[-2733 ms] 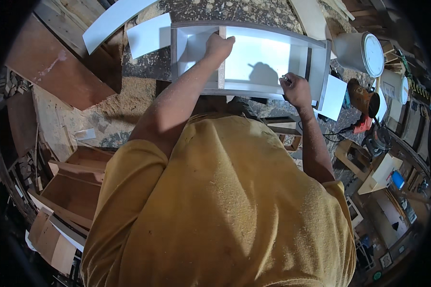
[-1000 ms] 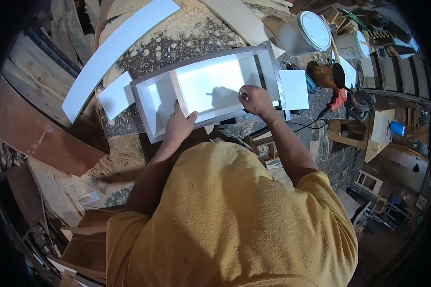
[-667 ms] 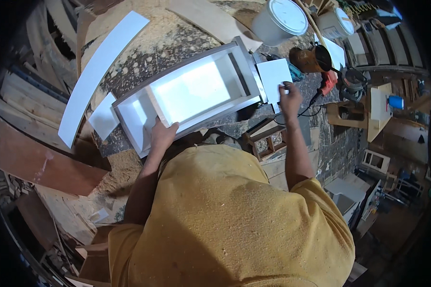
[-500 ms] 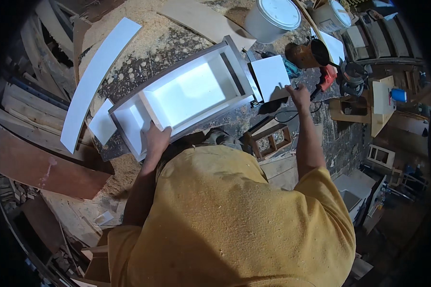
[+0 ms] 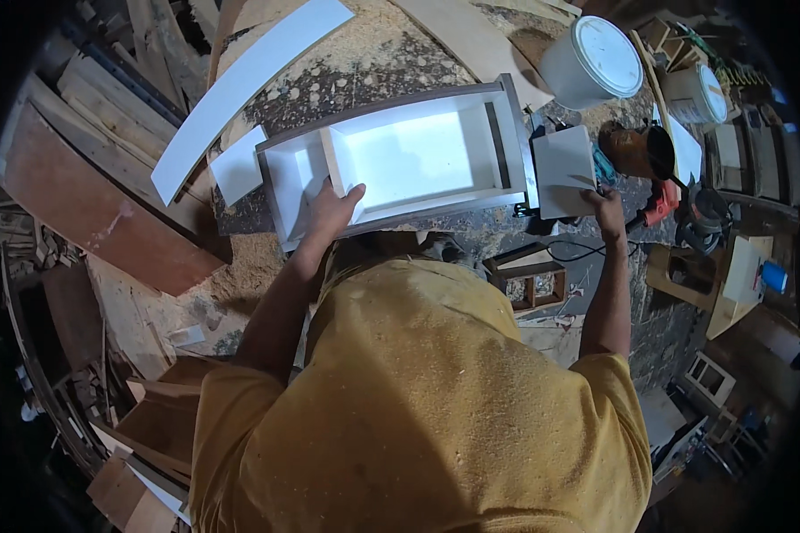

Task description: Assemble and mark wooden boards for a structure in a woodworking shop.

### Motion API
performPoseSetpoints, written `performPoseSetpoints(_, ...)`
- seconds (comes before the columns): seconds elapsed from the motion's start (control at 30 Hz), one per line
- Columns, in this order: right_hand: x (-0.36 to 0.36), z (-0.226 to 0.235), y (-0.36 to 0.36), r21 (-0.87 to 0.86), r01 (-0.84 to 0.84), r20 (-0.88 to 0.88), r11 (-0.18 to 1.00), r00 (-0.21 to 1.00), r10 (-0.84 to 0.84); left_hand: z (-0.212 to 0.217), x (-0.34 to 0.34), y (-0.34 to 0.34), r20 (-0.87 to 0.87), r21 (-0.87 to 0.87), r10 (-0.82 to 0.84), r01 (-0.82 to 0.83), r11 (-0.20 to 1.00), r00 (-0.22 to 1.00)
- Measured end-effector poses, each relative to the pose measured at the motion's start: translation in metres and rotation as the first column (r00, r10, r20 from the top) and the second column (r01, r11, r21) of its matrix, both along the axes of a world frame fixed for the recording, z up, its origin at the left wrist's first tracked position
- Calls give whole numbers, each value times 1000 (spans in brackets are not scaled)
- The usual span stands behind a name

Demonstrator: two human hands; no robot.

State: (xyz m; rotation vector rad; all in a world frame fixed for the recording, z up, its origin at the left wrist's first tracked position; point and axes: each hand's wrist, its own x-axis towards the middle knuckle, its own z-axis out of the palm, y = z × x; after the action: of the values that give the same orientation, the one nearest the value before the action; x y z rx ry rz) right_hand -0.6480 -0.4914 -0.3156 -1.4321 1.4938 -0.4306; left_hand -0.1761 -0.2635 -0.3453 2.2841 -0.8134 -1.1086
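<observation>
Box (image 5: 413,155): white inside, grey-brown rim, pale divider (image 5: 332,160) left of middle; sits aslant on worktop (image 5: 364,82), by near edge. Left hand (image 5: 329,218): grip clasped on near wall at divider. Right hand (image 5: 609,213): grip pinching panel (image 5: 562,169) at near corner, just beside box's right end. Beyond far wall, speckled worktop between strip (image 5: 244,91) and bucket (image 5: 587,64).

Left hand (image 5: 332,215) grips near wall of a long, rectangular, white-lined wooden box (image 5: 409,160), beside its pale crosswise divider (image 5: 333,162). Right hand (image 5: 607,213) holds a thin, square white panel (image 5: 565,169) by its right edge, off the box's right end. Round white lidded bucket (image 5: 587,67) and rusty brown cylindrical can (image 5: 624,147) sit nearby on sawdust-strewn, dark speckled bench (image 5: 351,80).
</observation>
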Motion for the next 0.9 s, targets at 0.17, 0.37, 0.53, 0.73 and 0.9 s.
performPoseSetpoints(0.17, 17, 49, 25, -217, 70, -38, 974, 996, -80, -27, 5, -1, -6, -85, 76, -77, 993, 997)
performPoseSetpoints(0.37, 41, 110, 65, -369, 240, 79, 898, 971, -227, -12, 3, -3, -10, -83, 54, -55, 995, 998)
performPoseSetpoints(0.53, 76, 134, 80, -455, 227, 143, 861, 973, -181, -7, 4, -2, -69, -102, 47, -54, 993, 997)
performPoseSetpoints(0.73, 124, 135, 93, -370, 174, 175, 913, 978, -115, -14, 5, 0, -88, -146, 29, -42, 988, 996)
performPoseSetpoints(0.9, 152, 123, 99, -320, 117, 145, 940, 987, -74, -16, 5, 1, -94, -161, 54, -69, 984, 994)
